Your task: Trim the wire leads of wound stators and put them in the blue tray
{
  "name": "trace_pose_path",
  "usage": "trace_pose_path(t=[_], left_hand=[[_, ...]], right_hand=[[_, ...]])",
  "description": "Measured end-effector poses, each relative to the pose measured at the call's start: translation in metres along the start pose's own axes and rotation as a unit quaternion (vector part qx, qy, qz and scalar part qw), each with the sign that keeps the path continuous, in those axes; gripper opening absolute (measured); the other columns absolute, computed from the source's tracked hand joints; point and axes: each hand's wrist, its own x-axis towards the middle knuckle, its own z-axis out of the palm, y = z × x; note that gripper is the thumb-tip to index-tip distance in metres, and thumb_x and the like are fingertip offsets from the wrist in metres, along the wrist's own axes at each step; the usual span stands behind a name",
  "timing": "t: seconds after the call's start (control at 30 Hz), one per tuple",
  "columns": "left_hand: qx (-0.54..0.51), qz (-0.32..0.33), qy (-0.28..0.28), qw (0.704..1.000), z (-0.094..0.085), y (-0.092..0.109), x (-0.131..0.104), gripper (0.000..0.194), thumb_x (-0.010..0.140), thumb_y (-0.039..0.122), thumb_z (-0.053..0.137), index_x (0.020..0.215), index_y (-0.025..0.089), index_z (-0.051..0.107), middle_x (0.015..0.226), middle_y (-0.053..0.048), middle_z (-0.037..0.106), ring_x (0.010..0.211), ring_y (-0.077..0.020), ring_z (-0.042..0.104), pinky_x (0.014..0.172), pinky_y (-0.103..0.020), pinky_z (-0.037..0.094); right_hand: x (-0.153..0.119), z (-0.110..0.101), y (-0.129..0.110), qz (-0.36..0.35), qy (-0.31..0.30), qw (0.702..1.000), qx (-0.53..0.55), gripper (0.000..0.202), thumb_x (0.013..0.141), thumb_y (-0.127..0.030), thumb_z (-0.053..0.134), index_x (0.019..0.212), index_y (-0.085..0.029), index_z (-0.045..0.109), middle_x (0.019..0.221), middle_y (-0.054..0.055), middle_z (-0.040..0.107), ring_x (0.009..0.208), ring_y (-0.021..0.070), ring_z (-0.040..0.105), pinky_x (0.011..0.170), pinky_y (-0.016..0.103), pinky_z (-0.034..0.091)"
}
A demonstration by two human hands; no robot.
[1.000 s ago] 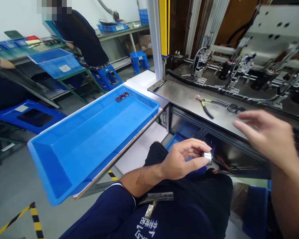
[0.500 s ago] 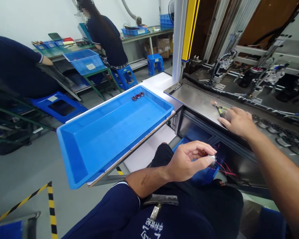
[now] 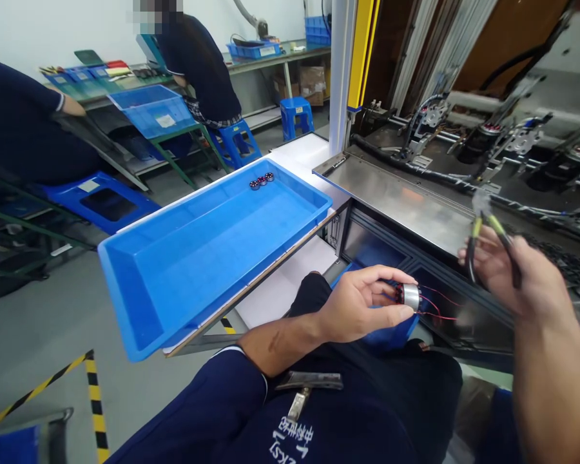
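Note:
Between the fingers and thumb of my left hand point(image 3: 355, 306) is a small silver motor stator point(image 3: 410, 297), with thin red wires trailing from its right side. My right hand point(image 3: 526, 277) is raised at the right and grips a pair of cutting pliers point(image 3: 493, 241) by dark handles with yellow-green parts. The pliers' handles are spread and their jaws point up, blurred by motion. A gap separates the pliers from the silver part. On the left, a long blue tray point(image 3: 212, 238) holds three small dark red-and-black round parts point(image 3: 261, 181) near its far edge.
A metal ledge point(image 3: 401, 200) runs along the machine point(image 3: 502, 129) at the right, with several dark round parts point(image 3: 551, 258) partly behind my right hand. Two people sit at a green bench point(image 3: 96, 90) with blue bins. A yellow post point(image 3: 364, 58) stands at the machine's corner.
My right hand has taken the pliers off the metal ledge and lifted them right and towards me. The silver part in my left hand has turned, showing more of its side.

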Motion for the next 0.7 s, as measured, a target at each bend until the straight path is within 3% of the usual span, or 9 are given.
trace_pose_path(t=[0.07, 0.13, 0.2, 0.3, 0.4, 0.53, 0.7], left_hand=[[-0.005, -0.002, 0.004, 1.0, 0.001, 0.0, 0.001, 0.038, 0.075, 0.021, 0.085, 0.109, 0.014, 0.071, 0.098, -0.007, 0.073, 0.086, -0.0128, 0.07, 0.084, -0.026, 0.059], [-0.006, -0.005, 0.005, 1.0, 0.001, 0.0, 0.003, 0.038, 0.075, 0.022, 0.085, 0.11, 0.014, 0.071, 0.097, -0.007, 0.073, 0.085, -0.0129, 0.07, 0.085, -0.027, 0.059], [-0.002, -0.007, -0.001, 1.0, 0.003, -0.002, 0.005, 0.038, 0.075, 0.023, 0.084, 0.11, 0.014, 0.071, 0.098, -0.008, 0.074, 0.085, -0.0132, 0.07, 0.085, -0.028, 0.059], [0.006, -0.007, -0.018, 1.0, 0.008, -0.007, 0.008, 0.037, 0.076, 0.022, 0.083, 0.11, 0.014, 0.072, 0.102, -0.009, 0.073, 0.088, -0.0138, 0.071, 0.085, -0.028, 0.06], [0.003, -0.007, -0.039, 0.999, 0.014, -0.012, 0.011, 0.034, 0.077, 0.02, 0.082, 0.11, 0.015, 0.072, 0.102, -0.008, 0.073, 0.09, -0.0134, 0.071, 0.086, -0.026, 0.06], [0.006, -0.009, -0.054, 0.998, 0.018, -0.013, 0.011, 0.033, 0.078, 0.021, 0.082, 0.108, 0.015, 0.071, 0.102, -0.008, 0.073, 0.089, -0.013, 0.071, 0.085, -0.025, 0.06], [0.024, -0.007, -0.041, 0.999, 0.018, -0.009, 0.007, 0.033, 0.077, 0.021, 0.082, 0.108, 0.015, 0.072, 0.104, -0.009, 0.073, 0.088, -0.0128, 0.071, 0.085, -0.025, 0.06]], right_hand=[[-0.055, 0.005, 0.008, 0.018, -0.005, 0.993, 0.114, 0.07, 0.073, -0.078, 0.064, 0.119, -0.025, 0.067, 0.11, 0.015, 0.07, 0.086, 0.0264, 0.068, 0.07, 0.04, 0.058], [-0.113, 0.017, 0.019, 0.044, -0.004, 0.986, 0.159, 0.061, 0.079, -0.064, 0.071, 0.131, -0.033, 0.065, 0.107, 0.009, 0.071, 0.086, 0.0244, 0.069, 0.066, 0.035, 0.06], [-0.163, 0.032, 0.03, 0.035, -0.004, 0.994, 0.101, 0.058, 0.08, -0.048, 0.078, 0.135, -0.037, 0.062, 0.111, 0.006, 0.072, 0.092, 0.0244, 0.072, 0.078, 0.036, 0.063], [-0.206, 0.054, 0.037, -0.061, 0.007, 0.998, 0.003, 0.054, 0.085, -0.028, 0.077, 0.136, -0.035, 0.061, 0.104, 0.003, 0.073, 0.083, 0.0208, 0.075, 0.076, 0.031, 0.065], [-0.217, 0.063, 0.036, -0.137, 0.003, 0.989, -0.055, 0.059, 0.089, -0.021, 0.073, 0.145, -0.03, 0.055, 0.114, 0.006, 0.073, 0.093, 0.0216, 0.076, 0.086, 0.033, 0.065], [-0.21, 0.061, 0.029, -0.188, 0.003, 0.974, -0.123, 0.07, 0.09, -0.02, 0.071, 0.155, -0.028, 0.045, 0.127, 0.009, 0.07, 0.113, 0.0271, 0.071, 0.099, 0.04, 0.062], [-0.197, 0.063, 0.018, -0.23, -0.002, 0.965, -0.125, 0.072, 0.091, -0.016, 0.069, 0.157, -0.033, 0.043, 0.12, 0.006, 0.07, 0.098, 0.0232, 0.075, 0.082, 0.033, 0.066]])
